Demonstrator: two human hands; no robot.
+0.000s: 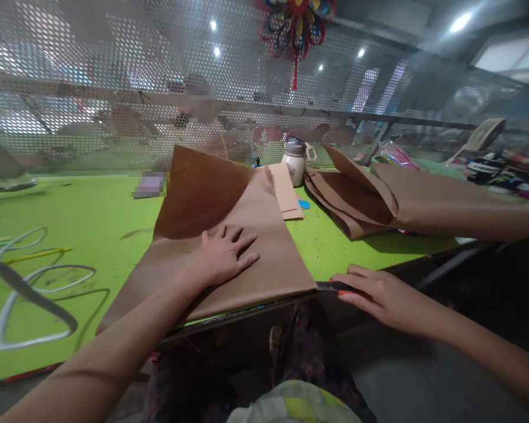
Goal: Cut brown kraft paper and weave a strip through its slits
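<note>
A large sheet of brown kraft paper (264, 258) lies on the green table, its far left part folded up and curling. My left hand (227, 255) rests flat on the sheet with fingers spread, holding nothing. My right hand (374, 296) is at the table's front edge, just right of the sheet's near corner. Its fingers are closed around a slim black-and-orange tool (335, 286) whose tip points left at that corner. Most of the tool is hidden by the fingers, so its exact kind is unclear.
Folded brown paper (445, 197) lies at the right, overhanging the front edge. Behind stand a white mug with grey lid (294, 161) and light card strips (286, 194). White cord (39, 335) and a yellow stick (39, 255) lie left. A perforated metal screen (114, 76) rises behind the table.
</note>
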